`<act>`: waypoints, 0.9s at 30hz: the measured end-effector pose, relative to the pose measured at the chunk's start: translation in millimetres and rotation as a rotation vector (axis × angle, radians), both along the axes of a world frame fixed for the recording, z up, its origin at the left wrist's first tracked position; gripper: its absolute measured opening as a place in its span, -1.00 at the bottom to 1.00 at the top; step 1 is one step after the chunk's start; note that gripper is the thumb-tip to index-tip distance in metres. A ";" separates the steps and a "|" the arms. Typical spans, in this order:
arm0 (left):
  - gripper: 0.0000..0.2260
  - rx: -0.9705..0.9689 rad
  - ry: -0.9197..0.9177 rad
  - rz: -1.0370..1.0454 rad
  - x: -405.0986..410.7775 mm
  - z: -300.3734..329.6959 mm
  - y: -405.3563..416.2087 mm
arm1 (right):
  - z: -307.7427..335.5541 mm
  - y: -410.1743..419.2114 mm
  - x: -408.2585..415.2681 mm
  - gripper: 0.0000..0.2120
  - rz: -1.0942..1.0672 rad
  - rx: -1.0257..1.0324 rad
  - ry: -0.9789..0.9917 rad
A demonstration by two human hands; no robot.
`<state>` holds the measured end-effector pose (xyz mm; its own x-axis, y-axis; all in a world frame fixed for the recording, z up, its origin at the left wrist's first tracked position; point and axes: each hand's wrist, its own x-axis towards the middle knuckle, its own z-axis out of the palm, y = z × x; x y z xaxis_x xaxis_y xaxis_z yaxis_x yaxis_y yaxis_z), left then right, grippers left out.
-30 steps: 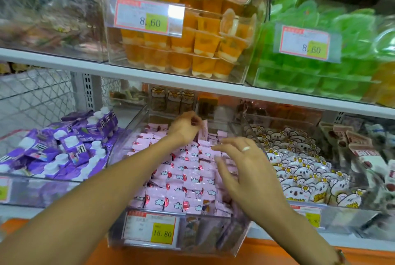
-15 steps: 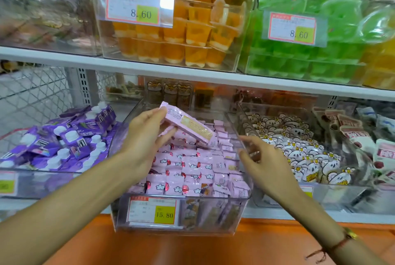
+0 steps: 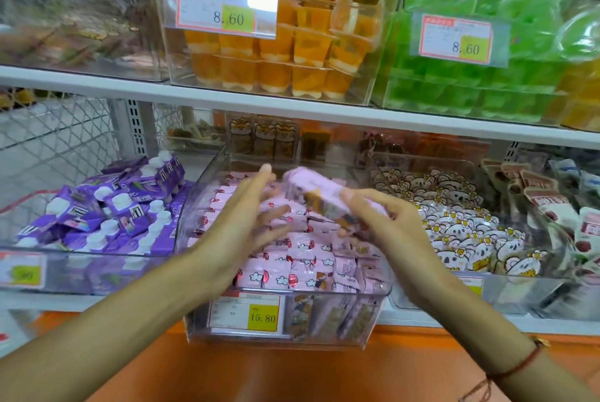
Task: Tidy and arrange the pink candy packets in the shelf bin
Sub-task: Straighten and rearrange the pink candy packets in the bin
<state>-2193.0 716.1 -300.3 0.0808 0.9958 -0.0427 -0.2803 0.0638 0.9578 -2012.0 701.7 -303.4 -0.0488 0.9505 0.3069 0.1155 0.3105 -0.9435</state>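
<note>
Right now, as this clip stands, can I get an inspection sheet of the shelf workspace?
Surface: white shelf above an orange ledge.
Job's things: clear shelf bin, tagged 15.80, holds rows of pink candy packets; one pink pack is raised above them, blurred.
Clutter: purple pouches left; cartoon-animal packets right.
Hands: right hand grips the raised pack; left hand open, fingers spread beside it.
Cables: nothing seen.
Surroundings: orange jelly cups and green jelly cups above, tagged 8.60.

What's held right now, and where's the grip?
Right hand grips a blurred pink plastic candy packet by its near lower end, above the clear plastic bin. Left hand is open, holding nothing.
</note>
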 end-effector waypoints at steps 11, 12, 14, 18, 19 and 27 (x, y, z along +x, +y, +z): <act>-0.59 0.390 0.303 -0.051 -3.4 -8.4 6.0 | 3.3 7.4 13.0 -0.59 0.181 -0.261 0.373; -0.57 0.371 0.304 -0.041 -2.7 -11.4 8.1 | 3.4 9.3 14.8 -0.61 0.153 -0.221 0.379; -0.58 0.396 0.384 -0.039 0.0 -16.6 14.3 | 2.4 13.3 15.6 -0.65 0.061 -0.147 0.352; -0.71 0.578 0.681 -0.060 7.5 -12.9 38.7 | -2.0 29.0 13.0 -0.63 -0.108 -0.018 0.239; -0.71 0.633 0.710 -0.079 11.4 -10.6 44.9 | -2.0 33.4 11.4 -0.64 -0.115 0.015 0.193; -0.54 0.685 0.654 -0.085 17.7 -2.3 89.8 | -12.5 52.3 24.5 -0.64 -0.334 0.261 -0.441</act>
